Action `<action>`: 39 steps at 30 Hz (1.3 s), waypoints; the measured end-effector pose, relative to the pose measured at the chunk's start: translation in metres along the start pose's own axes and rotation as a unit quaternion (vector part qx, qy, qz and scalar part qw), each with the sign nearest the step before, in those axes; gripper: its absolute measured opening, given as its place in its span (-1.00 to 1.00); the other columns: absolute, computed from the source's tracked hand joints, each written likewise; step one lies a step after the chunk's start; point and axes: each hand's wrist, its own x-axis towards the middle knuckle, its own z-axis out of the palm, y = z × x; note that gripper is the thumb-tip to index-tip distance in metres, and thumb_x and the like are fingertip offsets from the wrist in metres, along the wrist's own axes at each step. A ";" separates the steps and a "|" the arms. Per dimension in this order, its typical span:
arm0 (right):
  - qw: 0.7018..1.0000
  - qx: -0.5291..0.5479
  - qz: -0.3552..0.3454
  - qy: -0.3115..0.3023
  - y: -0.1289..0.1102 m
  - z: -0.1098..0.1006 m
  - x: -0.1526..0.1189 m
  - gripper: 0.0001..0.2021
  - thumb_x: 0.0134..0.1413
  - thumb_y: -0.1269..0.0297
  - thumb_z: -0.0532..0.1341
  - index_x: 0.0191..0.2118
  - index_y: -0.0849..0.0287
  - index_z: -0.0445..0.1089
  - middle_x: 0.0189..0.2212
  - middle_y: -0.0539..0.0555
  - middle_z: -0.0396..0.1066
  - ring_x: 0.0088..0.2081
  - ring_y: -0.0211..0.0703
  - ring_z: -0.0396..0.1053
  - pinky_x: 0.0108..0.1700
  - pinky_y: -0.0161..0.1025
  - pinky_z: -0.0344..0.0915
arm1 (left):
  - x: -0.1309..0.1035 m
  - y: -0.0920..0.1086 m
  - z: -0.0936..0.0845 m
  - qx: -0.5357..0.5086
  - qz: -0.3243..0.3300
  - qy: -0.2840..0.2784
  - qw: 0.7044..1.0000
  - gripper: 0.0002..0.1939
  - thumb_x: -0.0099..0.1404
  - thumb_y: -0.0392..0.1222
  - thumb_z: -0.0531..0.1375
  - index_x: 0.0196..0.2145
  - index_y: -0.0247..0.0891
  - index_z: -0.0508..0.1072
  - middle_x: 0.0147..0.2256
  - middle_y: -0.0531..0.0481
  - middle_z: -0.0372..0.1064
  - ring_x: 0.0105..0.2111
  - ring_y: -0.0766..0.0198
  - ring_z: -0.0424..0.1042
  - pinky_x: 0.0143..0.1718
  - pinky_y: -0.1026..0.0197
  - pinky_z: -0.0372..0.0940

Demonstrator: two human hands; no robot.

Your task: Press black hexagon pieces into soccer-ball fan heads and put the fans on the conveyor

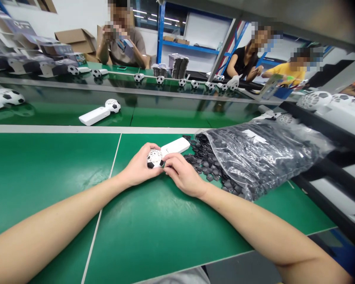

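Observation:
My left hand (139, 165) is wrapped round the ball-shaped head of a white handheld fan (175, 146), patterned like a football in black and white. The fan's handle points away to the right over the green table. At the right side of the ball, my right hand (182, 173) is closed, thumb and fingertips pinched together against it. Whatever is between those fingertips is too small to make out. Beside the right hand lies a heap of small black plastic pieces (205, 159), spilling from a clear plastic bag (266, 152).
Beyond the table edge, a green conveyor belt (154, 114) carries another football fan (96, 114). Farther back stand more fans and stacked boxes (26, 43), with several people seated there. A dark rack (328, 122) with white fans borders the right side.

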 end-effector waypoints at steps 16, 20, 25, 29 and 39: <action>1.000 0.013 -0.005 0.003 -0.001 0.001 0.000 -0.95 0.15 0.33 0.02 -0.30 0.13 0.19 -0.14 0.12 0.23 -0.12 -0.17 0.28 -0.09 -0.14 0.31 | -0.002 -0.007 0.006 -0.053 0.055 0.058 0.995 -0.53 -0.06 -0.24 0.23 -0.28 -0.19 0.01 -0.07 -0.16 0.14 -0.10 0.11 0.26 -0.14 0.02 0.21; 1.000 0.014 -0.006 0.003 -0.002 0.001 0.000 -0.94 0.15 0.34 0.02 -0.31 0.14 0.20 -0.15 0.12 0.23 -0.12 -0.17 0.28 -0.08 -0.14 0.30 | -0.001 -0.009 0.006 -0.037 0.082 0.045 0.995 -0.59 -0.03 -0.27 0.21 -0.28 -0.19 0.05 -0.07 -0.16 0.12 -0.07 0.09 0.23 -0.13 0.00 0.19; 1.000 0.018 -0.005 0.001 -0.002 0.001 0.000 -0.94 0.14 0.34 0.03 -0.30 0.14 0.21 -0.15 0.12 0.22 -0.12 -0.18 0.28 -0.07 -0.15 0.30 | 0.000 -0.007 0.004 -0.026 0.090 0.047 0.994 -0.61 -0.03 -0.25 0.22 -0.31 -0.19 0.07 -0.10 -0.14 0.15 -0.08 0.09 0.23 -0.14 0.01 0.19; 1.000 0.020 -0.001 -0.002 -0.002 0.001 -0.001 -0.94 0.13 0.33 0.04 -0.31 0.15 0.22 -0.15 0.12 0.22 -0.12 -0.18 0.28 -0.06 -0.15 0.29 | 0.001 -0.005 0.004 -0.032 0.082 0.040 0.995 -0.61 -0.05 -0.27 0.22 -0.34 -0.19 0.05 -0.12 -0.11 0.17 -0.11 0.12 0.26 -0.15 0.04 0.19; 1.000 0.026 -0.005 -0.001 -0.001 0.001 0.000 -0.95 0.12 0.34 0.05 -0.32 0.14 0.22 -0.16 0.11 0.21 -0.13 -0.19 0.27 -0.07 -0.17 0.29 | 0.001 -0.003 0.003 -0.038 0.050 0.032 0.997 -0.58 -0.08 -0.28 0.23 -0.35 -0.19 0.03 -0.13 -0.09 0.20 -0.17 0.15 0.27 -0.22 0.12 0.20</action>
